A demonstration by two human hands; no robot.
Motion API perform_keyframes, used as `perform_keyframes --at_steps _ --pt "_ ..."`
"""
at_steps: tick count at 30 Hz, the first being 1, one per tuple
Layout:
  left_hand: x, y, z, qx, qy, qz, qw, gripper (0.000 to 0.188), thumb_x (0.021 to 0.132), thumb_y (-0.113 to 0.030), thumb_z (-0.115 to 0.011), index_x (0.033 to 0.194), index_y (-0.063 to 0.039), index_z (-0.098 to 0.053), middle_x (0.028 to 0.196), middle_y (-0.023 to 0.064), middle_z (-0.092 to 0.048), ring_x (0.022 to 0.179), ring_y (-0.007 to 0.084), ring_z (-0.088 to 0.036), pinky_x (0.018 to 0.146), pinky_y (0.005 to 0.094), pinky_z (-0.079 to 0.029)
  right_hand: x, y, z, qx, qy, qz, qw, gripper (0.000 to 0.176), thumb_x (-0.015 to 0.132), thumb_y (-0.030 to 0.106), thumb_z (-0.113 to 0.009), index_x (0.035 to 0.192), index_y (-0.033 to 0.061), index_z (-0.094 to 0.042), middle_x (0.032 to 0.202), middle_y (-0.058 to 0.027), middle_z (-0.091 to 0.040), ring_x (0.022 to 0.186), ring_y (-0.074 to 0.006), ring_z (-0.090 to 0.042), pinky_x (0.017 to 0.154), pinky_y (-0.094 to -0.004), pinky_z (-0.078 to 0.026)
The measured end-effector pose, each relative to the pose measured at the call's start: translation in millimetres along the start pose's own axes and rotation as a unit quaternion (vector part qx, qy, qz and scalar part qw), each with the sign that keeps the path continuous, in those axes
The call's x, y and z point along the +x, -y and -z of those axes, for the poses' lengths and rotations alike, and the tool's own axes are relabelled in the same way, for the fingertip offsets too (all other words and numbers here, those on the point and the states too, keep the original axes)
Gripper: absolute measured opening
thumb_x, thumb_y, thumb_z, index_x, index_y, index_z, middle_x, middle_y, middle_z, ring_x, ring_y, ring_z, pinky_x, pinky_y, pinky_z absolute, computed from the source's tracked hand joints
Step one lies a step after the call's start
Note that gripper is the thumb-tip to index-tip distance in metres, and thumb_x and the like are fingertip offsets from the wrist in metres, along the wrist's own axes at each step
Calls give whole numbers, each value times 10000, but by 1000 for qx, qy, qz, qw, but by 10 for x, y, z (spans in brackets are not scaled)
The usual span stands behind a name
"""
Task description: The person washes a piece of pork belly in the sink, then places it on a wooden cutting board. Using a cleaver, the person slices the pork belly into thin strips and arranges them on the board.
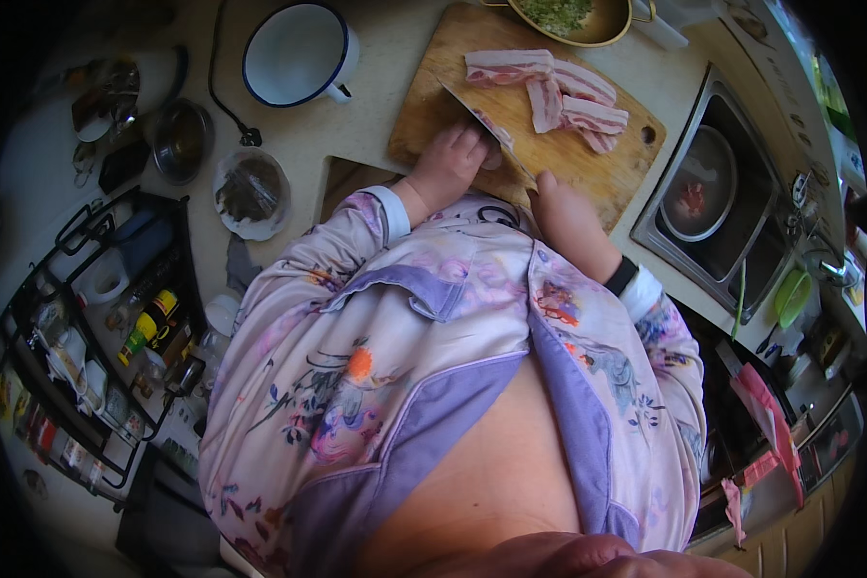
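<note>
On a wooden cutting board (433, 94) at the top centre lie several strips of raw pork belly (578, 94). My right hand (567, 217) grips the handle of a kitchen knife (488, 126), whose blade runs up and to the left across the board. My left hand (451, 162) is beside the blade on its near side, fingers curled over a piece of meat that is partly hidden. Small cut meat (497, 130) lies along the far side of the blade. A brass-coloured pan (610, 32) with chopped greens stands just beyond the board.
A white enamel pot (296, 54) with a blue rim stands left of the board. Further left are a metal bowl (180, 141), a bowl (251, 217) with dark contents and a black rack (188, 253). At right, a steel sink (665, 195) holds a round basin (726, 184) with reddish meat.
</note>
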State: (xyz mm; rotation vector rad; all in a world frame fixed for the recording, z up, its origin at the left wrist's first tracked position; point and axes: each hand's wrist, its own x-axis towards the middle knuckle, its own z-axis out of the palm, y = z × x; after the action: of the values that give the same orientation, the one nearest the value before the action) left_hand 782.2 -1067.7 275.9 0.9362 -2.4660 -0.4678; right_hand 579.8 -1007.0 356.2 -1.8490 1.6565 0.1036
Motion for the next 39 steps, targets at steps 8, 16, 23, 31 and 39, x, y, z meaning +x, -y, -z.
perform_keyframes --at_steps 8,16,23,31,39 --pt "-44 27 23 0 14 -13 1000 303 802 -149 -524 1077 -36 -582 1146 132 -521 1089 325 -497 896 414 -436 148 -29 -161 24 -76 28 996 182 896 190 -528 903 24 -452 730 -207 -604 631 -397 -607 540 -496 -476" --pt "-25 37 -6 -28 -28 -8 999 272 767 -127 -580 1029 -53 -589 1039 129 -548 1004 316 -540 819 400 -477 -283 -8 207 -9 -40 25 999 205 894 215 -546 905 31 -455 749 -187 -597 622 -384 -603 521 -477 -482" --pt "-59 34 -17 -58 13 9 998 299 768 -88 -582 1062 -44 -600 1076 147 -567 963 332 -567 827 413 -482 -88 152 155 16 -21 21 999 196 896 200 -542 905 26 -453 710 -201 -599 634 -399 -603 543 -497 -473" --pt "-17 74 -6 -23 -34 -18 999 262 780 -128 -547 1024 -44 -596 1093 113 -551 989 314 -537 842 402 -468 -50 94 30 17 -21 11 1000 157 903 166 -488 911 11 -461 701 -201 -604 637 -387 -617 539 -484 -483" --pt "-96 103 -6 -18 -13 -21 1000 286 774 -106 -541 1050 -50 -589 1092 119 -540 1029 321 -536 861 398 -471 240 115 -197 29 -83 19 996 165 893 177 -512 897 24 -449 693 -192 -608 619 -397 -606 543 -499 -477"
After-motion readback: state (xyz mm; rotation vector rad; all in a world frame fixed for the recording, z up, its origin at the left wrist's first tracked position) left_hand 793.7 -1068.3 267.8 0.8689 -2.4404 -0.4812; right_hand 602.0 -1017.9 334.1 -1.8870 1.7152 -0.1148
